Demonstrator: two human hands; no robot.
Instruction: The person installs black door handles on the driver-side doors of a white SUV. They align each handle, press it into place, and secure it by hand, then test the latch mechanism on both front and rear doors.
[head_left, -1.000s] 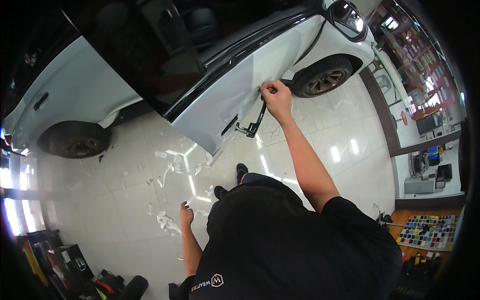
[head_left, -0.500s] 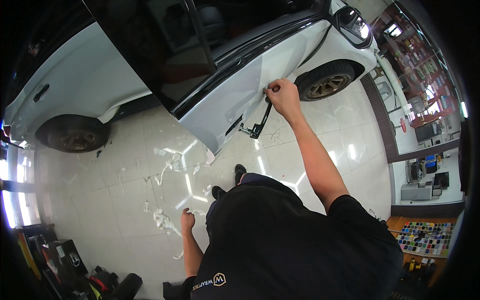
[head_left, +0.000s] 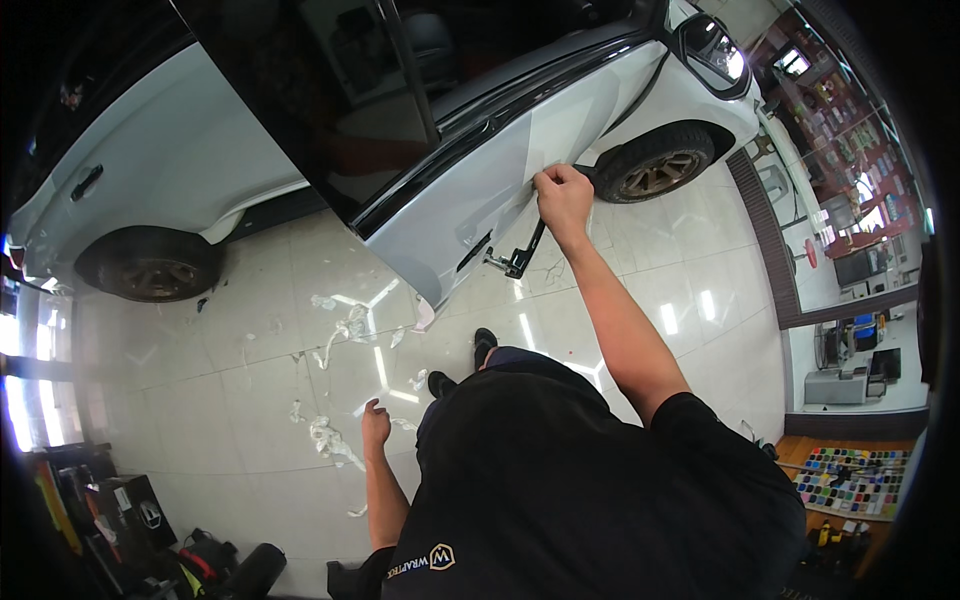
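Note:
The open front door (head_left: 470, 200) of a white car stands before me, a paler patch showing on its panel. My right hand (head_left: 565, 205) is raised to that panel, fingertips pinched together against the surface. What they pinch, if anything, is too small to make out. Just below hangs a black door handle (head_left: 522, 258), sticking out from the door beside a dark handle slot (head_left: 474, 252). My left hand (head_left: 376, 425) hangs low at my side, away from the car. Its fingers are loosely curled, one poking up, and no object shows in it.
Crumpled whitish scraps (head_left: 328, 440) lie on the glossy tiled floor (head_left: 220, 410). A front wheel (head_left: 655, 165) and side mirror (head_left: 712, 55) are at the upper right. Bags and boxes (head_left: 135, 510) stand at lower left; a colour swatch board (head_left: 850, 480) lies at lower right.
My right hand has turned slightly and stays at the door panel. My left hand has risen a little, one finger lifting. The whole view has shifted slightly.

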